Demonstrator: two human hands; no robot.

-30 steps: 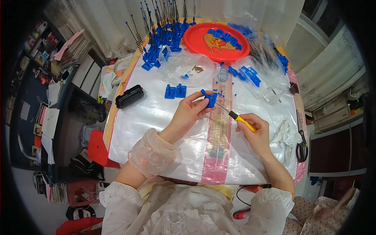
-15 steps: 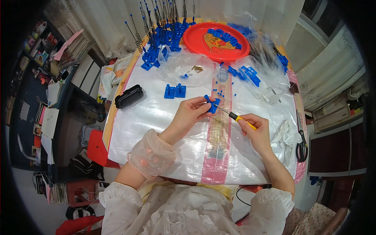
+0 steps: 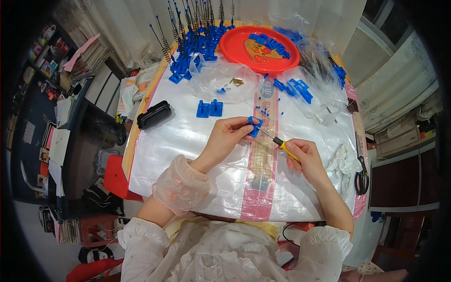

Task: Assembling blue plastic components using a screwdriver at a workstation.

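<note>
My left hand [image 3: 229, 135] pinches a small blue plastic part [image 3: 255, 128] above the middle of the table; the fingers hide some of it. My right hand [image 3: 305, 159] is closed round the yellow-and-black handle of a screwdriver [image 3: 289, 150]. Its metal shaft slants up and left, and the tip meets the blue part. Just beyond my left hand, two blue square bases with upright pegs [image 3: 209, 109] stand side by side. Several tiny blue pieces [image 3: 264, 112] lie scattered past the held part. A clear plastic bag [image 3: 206, 87] has brass-coloured pins [image 3: 237, 82] on it.
Blue stands with black springs [image 3: 197, 35] crowd the far left. Near them sits a red plate [image 3: 235, 56] bearing blue parts. A black case [image 3: 155, 115] lies left; scissors [image 3: 361, 178] and crumpled white tissue [image 3: 344, 159] lie right. Another person's arm [image 3: 383, 276] shows at lower right.
The screwdriver's handle has tilted lower and my right hand has shifted slightly down with it. The blue part has turned a little in my left fingers. Another person's arm at lower right has moved.
</note>
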